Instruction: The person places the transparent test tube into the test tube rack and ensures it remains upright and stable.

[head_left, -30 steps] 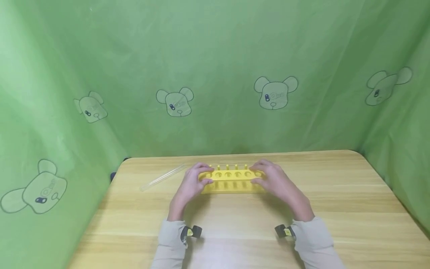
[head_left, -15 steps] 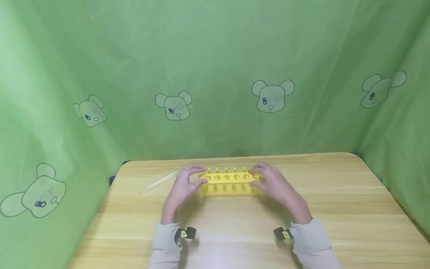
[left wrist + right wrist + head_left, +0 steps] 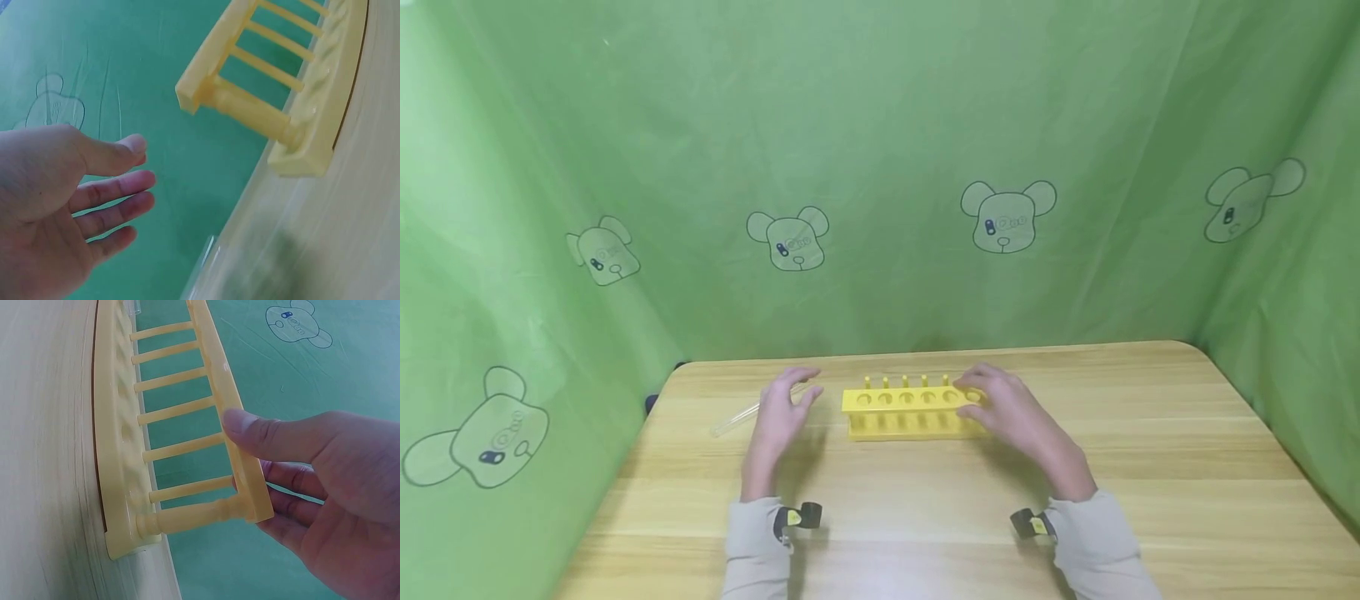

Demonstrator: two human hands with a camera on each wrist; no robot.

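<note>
A yellow plastic test tube rack (image 3: 898, 402) stands upright on the wooden table, with a row of holes in its top bar and pegs along its back. My right hand (image 3: 1011, 408) grips the right end of the top bar, thumb in front and fingers behind, as the right wrist view shows. Off the rack's left end, my left hand (image 3: 782, 417) hangs apart from it with relaxed fingers and nothing in them. Behind that hand lies a clear glass tube (image 3: 737, 418), partly hidden by it; one end of the tube also shows low in the left wrist view.
The wooden table (image 3: 910, 517) runs back to a green curtain (image 3: 880, 125) printed with bear heads, which also encloses both sides. Dark fittings (image 3: 651, 403) stick out at the table's left rear edge.
My left hand has let go of the rack's left end and moved left toward the glass tube. My right hand keeps its grip on the rack, which stays in place.
</note>
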